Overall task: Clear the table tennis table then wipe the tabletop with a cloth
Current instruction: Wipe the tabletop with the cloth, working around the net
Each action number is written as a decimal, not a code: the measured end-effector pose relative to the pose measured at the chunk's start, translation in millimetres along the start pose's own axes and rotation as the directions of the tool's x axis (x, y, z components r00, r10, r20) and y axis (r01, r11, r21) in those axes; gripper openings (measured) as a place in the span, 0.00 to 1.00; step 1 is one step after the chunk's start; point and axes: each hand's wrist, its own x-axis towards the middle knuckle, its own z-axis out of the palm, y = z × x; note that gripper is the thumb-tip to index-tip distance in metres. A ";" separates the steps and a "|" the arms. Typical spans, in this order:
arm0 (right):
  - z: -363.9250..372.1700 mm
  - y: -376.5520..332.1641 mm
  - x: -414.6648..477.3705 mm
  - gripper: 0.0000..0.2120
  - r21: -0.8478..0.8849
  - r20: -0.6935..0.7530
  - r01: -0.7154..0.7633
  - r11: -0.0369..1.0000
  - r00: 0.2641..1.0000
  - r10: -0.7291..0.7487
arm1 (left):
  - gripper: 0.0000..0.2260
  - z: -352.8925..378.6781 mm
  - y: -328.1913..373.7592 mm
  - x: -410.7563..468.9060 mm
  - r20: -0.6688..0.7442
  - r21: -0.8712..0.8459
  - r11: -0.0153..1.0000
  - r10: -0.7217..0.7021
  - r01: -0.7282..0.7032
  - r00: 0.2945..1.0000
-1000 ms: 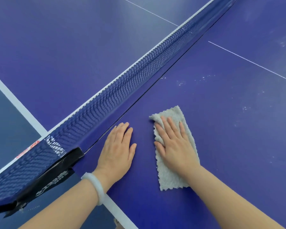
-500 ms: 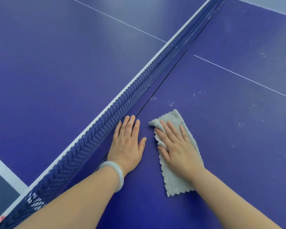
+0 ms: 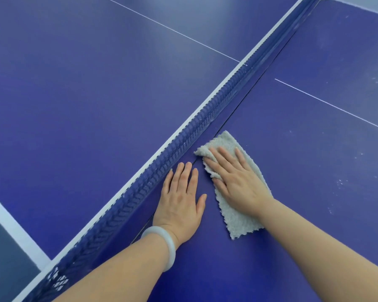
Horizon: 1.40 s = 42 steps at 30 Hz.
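A pale grey fluffy cloth (image 3: 238,219) lies flat on the blue table tennis tabletop (image 3: 303,171), its far corner close to the net's foot. My right hand (image 3: 236,182) presses on the cloth with straight, spread fingers. My left hand (image 3: 180,201), a pale bangle on its wrist, rests flat on the bare tabletop just left of the cloth, fingertips near the seam by the net.
The blue net (image 3: 183,136) with a white top band runs diagonally from lower left to upper right. White specks (image 3: 340,184) dot the tabletop to the right. A thin white centre line (image 3: 327,104) crosses the near half. The table's white edge band (image 3: 13,227) shows at lower left.
Both hands and the cloth have slid forward along the net, away from the net post, which has dropped out of view. The cloth's far corner now reaches the net's foot.
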 end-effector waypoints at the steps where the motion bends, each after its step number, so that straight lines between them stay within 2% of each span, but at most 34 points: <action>1: -3.1 3.1 14.5 0.26 -0.003 0.020 0.038 0.999 0.999 -0.038 | 0.30 -0.2 0.1 -0.3 0.004 0.008 1.000 -0.003 0.003 1.000; 3: -6.3 23.1 41.3 0.26 -0.016 0.015 -0.007 1.000 1.000 0.007 | 0.30 -0.1 -0.7 -0.2 0.004 0.011 1.000 -0.001 0.001 1.000; 4: -9.0 40.4 50.9 0.26 -0.006 0.000 -0.113 0.994 0.994 0.113 | 0.30 0.5 -1.2 -0.1 0.001 0.006 1.000 0.000 0.000 1.000; 5: -11.8 58.1 55.3 0.26 0.015 -0.016 -0.245 0.969 0.969 0.245 | 0.30 1.1 -1.3 -0.2 -0.003 0.004 1.000 -0.001 0.001 1.000; 7: -13.5 81.6 50.5 0.27 0.081 -0.032 -0.479 0.874 0.875 0.482 | 0.30 2.1 -1.9 -0.6 -0.003 0.003 1.000 -0.007 0.007 1.000; 9: -7.8 71.3 38.5 0.28 0.083 -0.043 -0.557 0.827 0.827 0.561 | 0.30 2.6 -1.8 -1.1 0.007 0.000 1.000 -0.012 0.012 1.000; 11: 1.3 34.3 28.9 0.28 0.061 -0.088 -0.430 0.901 0.897 0.434 | 0.30 1.6 -2.1 -0.5 0.005 -0.001 1.000 -0.014 0.014 1.000; 13: 6.9 4.7 24.5 0.29 0.045 -0.061 -0.186 0.982 0.980 0.188 | 0.30 0.6 -0.9 -0.5 0.004 0.000 1.000 -0.017 0.017 1.000; 15: 2.9 8.7 32.9 0.28 0.030 -0.022 -0.053 0.998 0.998 0.054 | 0.30 1.2 -1.4 -0.5 0.003 -0.002 1.000 -0.017 0.017 1.000; 16: -0.4 24.5 38.2 0.28 0.031 -0.028 -0.093 0.995 0.995 0.093 | 0.30 1.6 -1.8 -0.5 0.003 -0.006 1.000 -0.019 0.019 1.000; 17: -4.0 45.1 41.6 0.28 0.038 -0.042 -0.201 0.979 0.978 0.203 | 0.30 1.7 -1.9 -0.4 -0.002 -0.009 1.000 -0.024 0.024 1.000; 18: -7.6 68.2 41.7 0.28 0.063 -0.053 -0.358 0.932 0.931 0.361 | 0.30 1.6 -1.8 -0.7 -0.010 -0.012 1.000 -0.029 0.029 1.000; 20: -13.5 100.2 32.5 0.28 0.139 -0.030 -0.648 0.749 0.753 0.658 | 0.30 1.7 -1.0 -1.0 -0.012 -0.025 0.999 -0.028 0.028 1.000; 21: -13.3 99.4 26.0 0.28 0.156 -0.019 -0.711 0.686 0.692 0.721 | 0.30 1.5 -1.2 -0.9 -0.009 -0.031 0.999 -0.025 0.025 1.000; 22: -9.6 89.3 19.3 0.28 0.150 -0.032 -0.719 0.678 0.682 0.731 | 0.30 0.6 -1.4 -1.0 -0.005 -0.032 0.999 -0.026 0.026 1.000; 23: -3.9 74.3 11.7 0.28 0.138 -0.058 -0.683 0.718 0.718 0.694 | 0.30 -0.1 -1.3 -1.8 -0.001 -0.031 0.999 -0.029 0.029 1.000; 25: 3.6 49.2 -4.6 0.28 0.119 -0.092 -0.533 0.838 0.834 0.543 | 0.30 -1.9 0.2 -3.5 0.006 -0.031 0.999 -0.025 0.025 1.000; 27: 2.9 43.4 -15.7 0.28 0.097 -0.072 -0.442 0.892 0.890 0.449 | 0.30 -6.1 2.2 -4.3 0.015 -0.028 0.999 -0.017 0.018 1.000; 32: 3.6 50.6 -16.9 0.29 0.081 -0.092 -0.425 0.902 0.898 0.431 | 0.25 -15.0 18.1 32.6 -0.129 -0.119 0.991 0.051 -0.067 0.990; 35: 5.0 57.1 -16.2 0.29 0.085 -0.100 -0.373 0.924 0.919 0.381 | 0.27 -14.7 42.4 84.8 -0.086 -0.050 0.992 0.109 -0.114 0.990; 38: 0.0 85.6 -12.3 0.29 0.071 -0.071 -0.301 0.951 0.949 0.306 | 0.28 -5.5 57.3 118.7 -0.034 -0.017 0.998 0.055 -0.056 0.998; 40: -4.5 114.7 -7.5 0.28 0.062 -0.075 -0.354 0.933 0.931 0.358 | 0.28 0.7 58.7 123.4 -0.041 -0.018 1.000 0.023 -0.024 0.999; 42: -9.4 143.6 -3.4 0.29 0.082 -0.070 -0.535 0.841 0.839 0.540 | 0.29 3.3 58.4 123.3 -0.058 -0.029 0.999 0.019 -0.021 0.998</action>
